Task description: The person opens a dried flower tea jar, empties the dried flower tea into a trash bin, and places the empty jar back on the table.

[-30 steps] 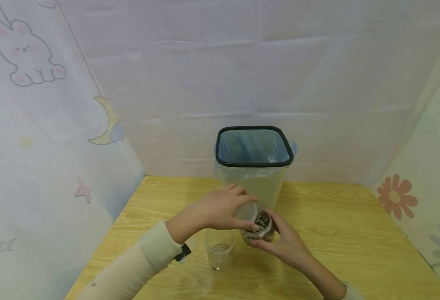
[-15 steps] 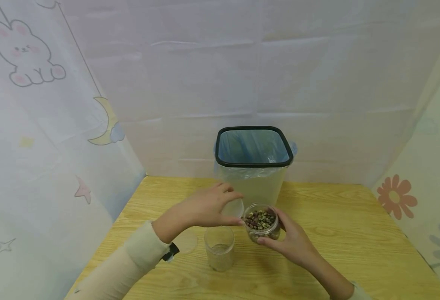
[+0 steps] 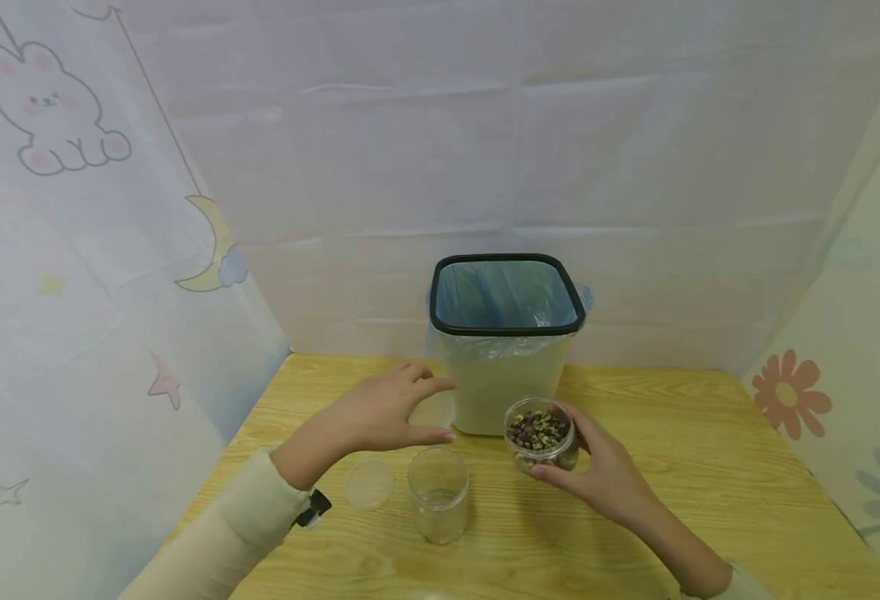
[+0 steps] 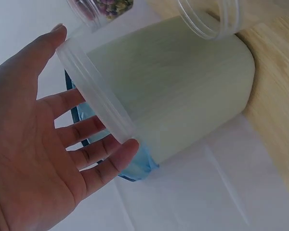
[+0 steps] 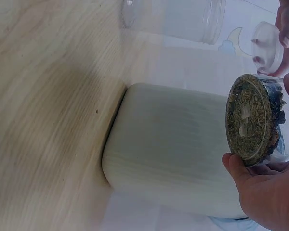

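Note:
In the head view my left hand (image 3: 382,412) is raised left of the bin, palm down. It pinches a translucent screw lid (image 4: 96,91) by its edge between thumb and fingers, as the left wrist view shows. My right hand (image 3: 611,479) grips a clear jar (image 3: 548,462) without a lid, tilted slightly, in front of the bin. Inside are dried flower buds (image 3: 536,431), greenish, yellow and dark red; through the base in the right wrist view, fine brownish bits (image 5: 248,120) show. Between the hands, a second clear jar (image 3: 440,517) stands upright and uncovered on the table.
Behind the hands stands a pale waste bin (image 3: 503,383) with a black rim and a blue bag liner. Another round translucent lid (image 3: 370,484) lies flat left of the standing jar. Printed cloth (image 3: 395,167) hangs around the wooden table (image 3: 672,442).
My left hand has moved left with the lid, off the mouth of the jar. My right hand has shifted the jar slightly right, and its contents are now in full sight.

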`<state>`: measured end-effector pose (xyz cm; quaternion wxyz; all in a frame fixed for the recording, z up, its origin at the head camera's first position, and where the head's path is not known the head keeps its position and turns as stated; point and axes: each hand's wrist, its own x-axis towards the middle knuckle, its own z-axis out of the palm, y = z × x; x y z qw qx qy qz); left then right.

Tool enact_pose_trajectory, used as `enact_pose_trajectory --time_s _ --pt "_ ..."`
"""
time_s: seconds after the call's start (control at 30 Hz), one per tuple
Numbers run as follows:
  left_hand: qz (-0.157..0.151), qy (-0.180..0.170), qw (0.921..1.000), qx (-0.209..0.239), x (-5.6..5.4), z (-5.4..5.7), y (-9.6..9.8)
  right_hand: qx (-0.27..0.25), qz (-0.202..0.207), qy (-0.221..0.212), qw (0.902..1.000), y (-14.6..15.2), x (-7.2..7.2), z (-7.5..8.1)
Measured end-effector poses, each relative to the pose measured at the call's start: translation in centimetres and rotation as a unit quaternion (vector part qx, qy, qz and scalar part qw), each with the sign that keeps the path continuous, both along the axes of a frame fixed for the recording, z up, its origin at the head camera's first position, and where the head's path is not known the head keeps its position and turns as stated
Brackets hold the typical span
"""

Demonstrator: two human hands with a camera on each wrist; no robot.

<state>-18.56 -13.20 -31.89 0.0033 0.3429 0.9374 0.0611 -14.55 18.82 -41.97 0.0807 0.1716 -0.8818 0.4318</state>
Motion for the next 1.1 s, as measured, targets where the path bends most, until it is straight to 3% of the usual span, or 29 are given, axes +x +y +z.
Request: enact_pose_trajectory --time_s 0.5,1.1 --pt "0.05 -0.024 0.9983 0.018 0.2 -1.2 -3.8 0.037 -0.008 0.028 0.9989 1.2 -0.3 2.3" --pt "0.103 -0.055 0.9929 0.021 0.4 -5.5 -9.4 0.085 -0.028 0.044 0.995 3.6 -0.8 5.8"
